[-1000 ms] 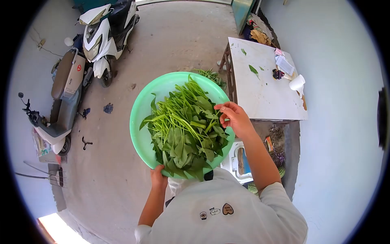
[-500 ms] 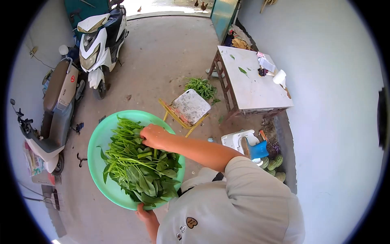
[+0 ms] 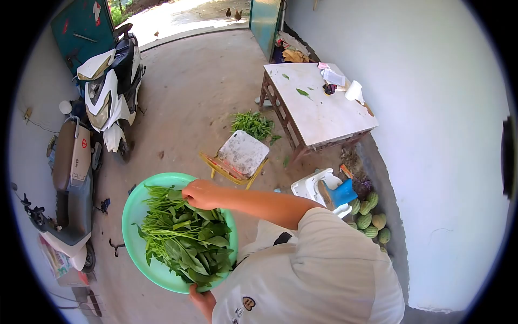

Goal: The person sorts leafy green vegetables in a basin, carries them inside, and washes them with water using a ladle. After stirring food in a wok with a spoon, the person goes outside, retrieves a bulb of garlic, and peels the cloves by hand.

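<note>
A wide mint-green basin (image 3: 135, 256) holds a heap of leafy greens (image 3: 186, 245) with long thin stems, which look like water spinach. My left hand (image 3: 202, 298) grips the basin's near rim from below, its fingers partly hidden under the edge. On the far side of the heap, my right hand (image 3: 200, 194) is closed among the greens, its fingertips pressed down into the leaves and stems. The basin is held up in front of my body, above the floor.
Past the basin stands a small folding chair (image 3: 244, 153) with yellow legs; more greens (image 3: 253, 125) lie on the floor behind it. A white-topped table (image 3: 310, 116), a white plastic stool (image 3: 307, 185) and several melons (image 3: 365, 221) are rightward. Two scooters (image 3: 110, 89) line the left wall.
My view has shifted, so the basin sits lower in it and more melons show. My right hand stays closed in the greens, a little nearer the far rim; the left keeps the rim.
</note>
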Tool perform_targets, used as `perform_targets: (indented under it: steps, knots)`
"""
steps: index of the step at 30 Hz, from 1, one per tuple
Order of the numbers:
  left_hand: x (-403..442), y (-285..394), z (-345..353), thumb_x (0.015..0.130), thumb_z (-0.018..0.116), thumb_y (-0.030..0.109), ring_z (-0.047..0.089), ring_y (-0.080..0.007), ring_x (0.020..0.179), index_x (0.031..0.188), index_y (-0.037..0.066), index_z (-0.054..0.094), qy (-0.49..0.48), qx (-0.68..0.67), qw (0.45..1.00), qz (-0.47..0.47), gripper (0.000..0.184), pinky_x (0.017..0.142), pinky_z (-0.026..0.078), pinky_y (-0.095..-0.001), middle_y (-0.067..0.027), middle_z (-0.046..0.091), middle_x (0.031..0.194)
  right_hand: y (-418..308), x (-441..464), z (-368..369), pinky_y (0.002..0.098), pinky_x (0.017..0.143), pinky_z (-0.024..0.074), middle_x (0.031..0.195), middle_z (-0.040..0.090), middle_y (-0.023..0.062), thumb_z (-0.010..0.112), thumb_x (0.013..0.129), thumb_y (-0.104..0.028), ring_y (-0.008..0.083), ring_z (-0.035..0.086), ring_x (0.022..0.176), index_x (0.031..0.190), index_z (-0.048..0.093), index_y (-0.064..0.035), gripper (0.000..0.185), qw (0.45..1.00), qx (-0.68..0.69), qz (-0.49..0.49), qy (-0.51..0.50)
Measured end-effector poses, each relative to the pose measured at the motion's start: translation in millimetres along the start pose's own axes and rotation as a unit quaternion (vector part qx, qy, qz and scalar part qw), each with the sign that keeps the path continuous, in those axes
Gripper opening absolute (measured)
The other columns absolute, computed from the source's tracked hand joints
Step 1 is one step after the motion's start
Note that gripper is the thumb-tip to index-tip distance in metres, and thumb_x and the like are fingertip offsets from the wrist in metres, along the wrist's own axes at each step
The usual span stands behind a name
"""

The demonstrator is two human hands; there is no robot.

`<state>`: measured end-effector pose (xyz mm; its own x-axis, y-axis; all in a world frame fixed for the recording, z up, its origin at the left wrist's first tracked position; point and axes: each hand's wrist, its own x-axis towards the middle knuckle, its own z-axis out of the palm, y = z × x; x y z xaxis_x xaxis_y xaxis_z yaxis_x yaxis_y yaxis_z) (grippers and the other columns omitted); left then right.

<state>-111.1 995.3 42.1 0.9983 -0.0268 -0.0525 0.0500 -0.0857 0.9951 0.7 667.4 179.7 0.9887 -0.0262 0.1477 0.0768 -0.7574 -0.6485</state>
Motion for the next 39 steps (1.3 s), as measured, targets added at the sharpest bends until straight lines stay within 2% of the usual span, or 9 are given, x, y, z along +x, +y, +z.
perform_targets:
  steps: [3, 4, 7, 9, 17, 27, 31, 37, 39]
  knots:
    - [15.4, 60.2, 61.7, 0.068, 0.049, 0.004, 0.052, -0.0227, 0.083, 0.096, -0.001, 0.049, 0.015, -0.308, 0.916, -0.258, 0.029, 0.071, 0.041, -0.0325, -0.0124, 0.054, 0.092, 41.5, -1.9, -52.5, 0.0368, 0.063, 0.0429, 0.075, 0.059, 0.0148, 0.051, 0.071, -0.019, 0.0281, 0.056, 0.071, 0.085, 0.061, -0.0046, 0.022, 0.983, 0.167, 0.069, -0.034]
    - [20.1, 63.1, 79.4, 0.068, 0.049, 0.003, 0.052, -0.0235, 0.084, 0.098, -0.001, 0.048, 0.029, -0.325, 0.903, -0.279, 0.029, 0.071, 0.042, -0.0333, -0.0127, 0.054, 0.093, 68.6, 1.6, -59.7, 0.026, 0.049, 0.0368, 0.068, 0.056, 0.0043, 0.051, 0.074, -0.017, 0.0121, 0.047, 0.053, 0.094, 0.059, -0.0028, 0.025, 0.961, 0.25, 0.105, -0.059]
    - [28.7, 56.1, 127.9, 0.069, 0.049, -0.001, 0.052, -0.026, 0.085, 0.101, 0.001, 0.046, -0.002, -0.122, 0.98, -0.158, 0.032, 0.073, 0.043, -0.0354, -0.0136, 0.054, 0.095, 117.4, -0.5, -108.7, 0.0176, 0.042, 0.0276, 0.065, 0.05, -0.0044, 0.055, 0.079, -0.016, 0.0013, 0.036, 0.046, 0.092, 0.06, -0.0033, 0.019, 0.796, 0.56, 0.213, -0.081]
    - [44.3, 71.7, 169.5, 0.07, 0.048, 0.001, 0.051, -0.0268, 0.09, 0.105, 0.0, 0.045, 0.069, -0.33, 0.899, -0.281, 0.035, 0.075, 0.042, -0.0366, -0.0135, 0.052, 0.1, 144.9, -1.8, -134.7, 0.0175, 0.042, 0.0279, 0.065, 0.05, -0.0046, 0.057, 0.079, -0.017, 0.001, 0.037, 0.045, 0.092, 0.059, -0.0044, 0.018, 0.763, 0.601, 0.23, -0.064]
    - [98.4, 78.5, 247.5, 0.067, 0.043, 0.002, 0.048, -0.0254, 0.098, 0.112, 0.0, 0.042, 0.032, -0.302, 0.9, -0.313, 0.044, 0.081, 0.042, -0.0379, -0.0111, 0.048, 0.106, 227.8, 7.5, -207.7, 0.0167, 0.04, 0.0264, 0.065, 0.05, -0.0024, 0.057, 0.08, -0.017, 0.0016, 0.035, 0.041, 0.092, 0.057, -0.0037, 0.018, 0.667, 0.711, 0.211, 0.076]
    - [171.5, 82.8, 304.7, 0.069, 0.045, 0.011, 0.044, -0.0244, 0.103, 0.114, 0.0, 0.04, -0.021, -0.271, 0.899, -0.344, 0.046, 0.086, 0.039, -0.037, -0.0114, 0.045, 0.112, 422.3, -63.4, -239.8, 0.0194, 0.039, 0.0307, 0.068, 0.052, -0.001, 0.054, 0.081, -0.018, 0.006, 0.038, 0.042, 0.091, 0.054, -0.0065, 0.015, 0.712, 0.511, 0.42, 0.233]
    - [176.7, 85.9, 349.1, 0.07, 0.045, 0.014, 0.043, -0.0241, 0.104, 0.113, 0.0, 0.041, -0.028, -0.243, 0.903, -0.353, 0.045, 0.089, 0.037, -0.0362, -0.0117, 0.044, 0.113, 557.0, -68.2, -236.8, 0.0293, 0.06, 0.0458, 0.089, 0.055, 0.0047, 0.047, 0.084, -0.028, 0.0147, 0.055, 0.073, 0.105, 0.049, -0.0059, 0.03, 0.678, 0.508, 0.435, 0.305]
    - [191.3, 35.4, 375.9, 0.07, 0.048, 0.018, 0.046, -0.0252, 0.102, 0.113, 0.0, 0.043, 0.062, -0.189, 0.901, -0.387, 0.047, 0.087, 0.039, -0.0386, -0.012, 0.048, 0.111, 700.4, -107.7, -233.4, 0.0349, 0.064, 0.0463, 0.077, 0.06, 0.0092, 0.058, 0.07, -0.032, 0.0219, 0.058, 0.073, 0.089, 0.059, -0.0098, 0.029, 0.727, 0.063, 0.648, 0.219]
    - [181.8, 38.1, 381.7, 0.067, 0.058, 0.001, 0.048, -0.0156, 0.082, 0.118, 0.007, 0.042, -0.018, 0.05, 0.924, -0.378, 0.054, 0.066, 0.042, -0.0291, -0.0091, 0.051, 0.101, 713.8, -101.6, -253.0, 0.0366, 0.063, 0.0459, 0.068, 0.059, 0.011, 0.062, 0.065, -0.029, 0.0237, 0.058, 0.07, 0.076, 0.06, -0.0077, 0.024, 0.667, -0.002, 0.687, 0.288]
